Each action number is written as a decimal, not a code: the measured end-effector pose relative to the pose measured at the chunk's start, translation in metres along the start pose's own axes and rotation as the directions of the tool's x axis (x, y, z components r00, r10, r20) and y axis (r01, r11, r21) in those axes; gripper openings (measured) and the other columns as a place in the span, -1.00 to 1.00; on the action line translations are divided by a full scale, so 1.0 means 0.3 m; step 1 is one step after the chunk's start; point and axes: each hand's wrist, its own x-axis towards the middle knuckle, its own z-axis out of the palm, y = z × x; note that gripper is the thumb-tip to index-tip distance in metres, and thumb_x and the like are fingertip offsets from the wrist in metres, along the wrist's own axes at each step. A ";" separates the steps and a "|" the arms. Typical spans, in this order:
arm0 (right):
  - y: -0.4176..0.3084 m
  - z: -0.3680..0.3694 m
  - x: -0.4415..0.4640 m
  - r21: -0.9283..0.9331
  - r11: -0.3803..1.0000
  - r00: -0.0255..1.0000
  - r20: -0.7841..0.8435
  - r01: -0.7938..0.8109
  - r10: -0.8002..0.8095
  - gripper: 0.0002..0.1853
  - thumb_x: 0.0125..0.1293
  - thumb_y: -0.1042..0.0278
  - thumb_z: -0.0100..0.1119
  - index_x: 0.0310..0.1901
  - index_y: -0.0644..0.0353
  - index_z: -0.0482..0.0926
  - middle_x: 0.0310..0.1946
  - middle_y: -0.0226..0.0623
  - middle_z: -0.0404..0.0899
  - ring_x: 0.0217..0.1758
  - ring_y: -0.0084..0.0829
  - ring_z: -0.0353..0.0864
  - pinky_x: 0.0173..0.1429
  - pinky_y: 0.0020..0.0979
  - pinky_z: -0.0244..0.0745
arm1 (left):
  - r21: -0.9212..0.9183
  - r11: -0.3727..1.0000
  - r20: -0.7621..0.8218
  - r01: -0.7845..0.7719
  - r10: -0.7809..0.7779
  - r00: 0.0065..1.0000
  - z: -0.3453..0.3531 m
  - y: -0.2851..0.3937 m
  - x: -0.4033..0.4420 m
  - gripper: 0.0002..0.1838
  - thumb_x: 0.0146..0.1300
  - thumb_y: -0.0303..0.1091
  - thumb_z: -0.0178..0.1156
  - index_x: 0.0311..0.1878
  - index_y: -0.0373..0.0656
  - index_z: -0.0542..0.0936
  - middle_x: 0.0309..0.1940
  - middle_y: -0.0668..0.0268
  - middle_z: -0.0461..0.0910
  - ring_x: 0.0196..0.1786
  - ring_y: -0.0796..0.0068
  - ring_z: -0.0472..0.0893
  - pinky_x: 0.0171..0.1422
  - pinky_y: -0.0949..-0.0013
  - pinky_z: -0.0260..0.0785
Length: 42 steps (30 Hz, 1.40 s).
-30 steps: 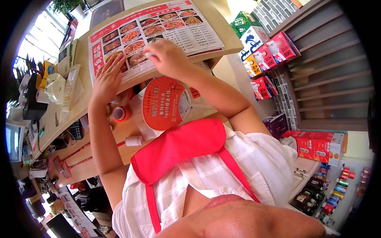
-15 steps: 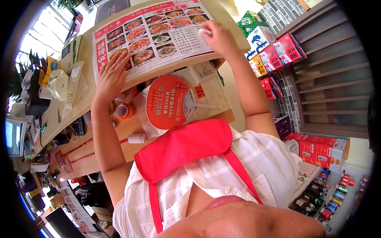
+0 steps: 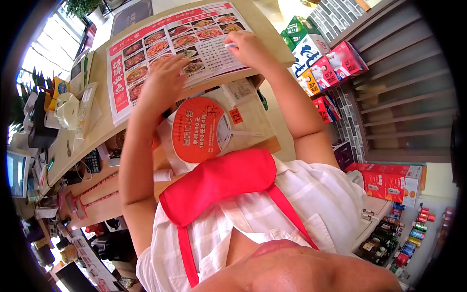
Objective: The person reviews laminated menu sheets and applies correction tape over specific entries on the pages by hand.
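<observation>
A large printed menu sheet (image 3: 219, 56) with rows of dish photos lies on the counter in front of me. My right hand (image 3: 250, 49) is over the menu's right part, fingers closed on a small white wad (image 3: 230, 45) that looks like a folded tissue; its exact kind is not clear. My left hand (image 3: 168, 78), somewhat blurred, is over the menu's lower middle with fingers apart and nothing in it. Whether that palm touches the sheet I cannot tell.
Below the counter edge, a round orange fan (image 3: 198, 129) lies on a lower shelf. On the counter's left are a white tissue pack (image 3: 68, 109) and a potted plant (image 3: 82, 7) farther back. Stacked product boxes (image 3: 335, 63) stand to the right. A monitor (image 3: 17, 170) is far left.
My left hand has moved right across the menu, from its left side towards the middle. My right hand, still holding the white wad, has shifted slightly left. The view has moved a little.
</observation>
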 end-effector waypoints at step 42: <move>-0.051 -0.070 0.085 -0.303 0.932 0.946 0.306 0.198 -0.102 -0.81 0.05 0.44 0.17 -0.25 0.21 0.54 -0.31 -0.09 0.58 -0.23 -0.12 0.58 -0.13 -0.25 0.48 | 0.156 0.955 -0.091 -0.254 0.270 0.959 0.180 0.103 0.104 -0.36 0.00 -0.07 0.29 0.22 0.07 0.43 0.23 0.35 0.38 0.31 0.31 0.29 0.37 0.13 0.07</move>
